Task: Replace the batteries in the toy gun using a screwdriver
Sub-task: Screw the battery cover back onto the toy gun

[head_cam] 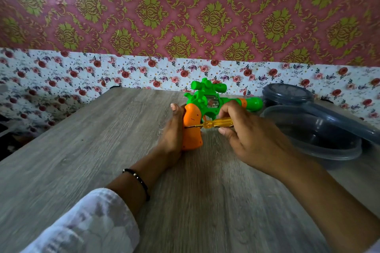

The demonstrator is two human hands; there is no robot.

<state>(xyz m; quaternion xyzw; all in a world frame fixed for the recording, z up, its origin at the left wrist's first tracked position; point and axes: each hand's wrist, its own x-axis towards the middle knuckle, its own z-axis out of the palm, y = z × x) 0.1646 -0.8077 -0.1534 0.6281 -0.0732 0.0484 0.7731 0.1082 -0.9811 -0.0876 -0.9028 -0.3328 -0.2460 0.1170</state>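
Note:
A green toy gun point(207, 98) with an orange grip stands on the wooden table point(102, 150), grip toward me and barrel pointing right. My left hand point(173, 135) wraps the left side of the orange grip and holds it steady. My right hand point(244, 131) is closed around the yellow translucent handle of a screwdriver point(218, 123). The screwdriver lies nearly level, and its thin shaft runs left with the tip touching the side of the orange grip. No batteries are visible.
A grey plastic container point(312, 135) sits at the right, with its lid point(287, 93) leaning against it behind. A floral-papered wall point(123, 72) rises just behind the table's far edge. The table's left edge runs diagonally at the left.

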